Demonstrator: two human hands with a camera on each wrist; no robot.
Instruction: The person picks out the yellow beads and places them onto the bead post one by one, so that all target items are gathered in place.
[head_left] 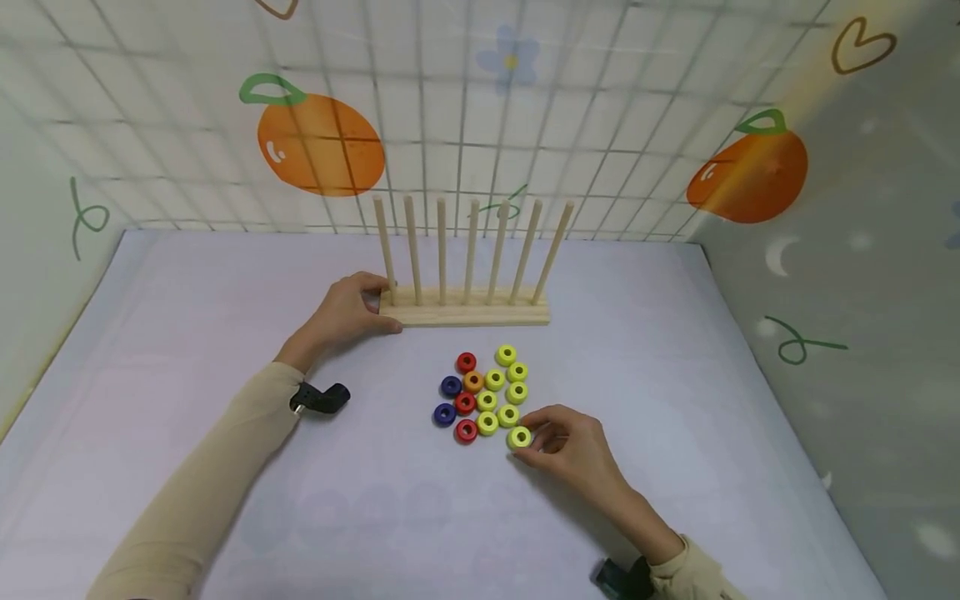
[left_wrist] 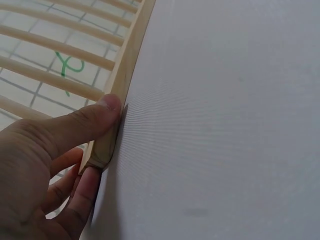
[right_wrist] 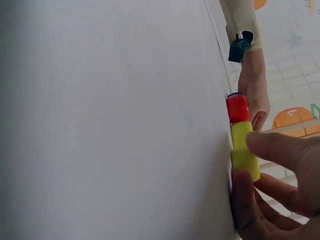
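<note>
My left hand (head_left: 341, 308) grips the left end of a wooden rack base (head_left: 468, 315), from which several upright pegs (head_left: 441, 250) rise. In the left wrist view the thumb lies along the base (left_wrist: 107, 140) and fingers curl under its end. My right hand (head_left: 581, 446) pinches a yellow ring bead (head_left: 512, 441) between thumb and fingers at the near edge of a bead cluster. Several other yellow beads (head_left: 487, 393) lie there, with red beads (head_left: 466, 413), an orange bead (head_left: 473, 373) and two dark blue beads (head_left: 445, 422). No beads sit on the pegs.
The white tabletop (head_left: 375, 500) spreads around the rack and beads. Behind the rack stands a gridded backdrop (head_left: 442, 117) printed with orange fruit. A grey patterned panel (head_left: 840, 275) borders the right side.
</note>
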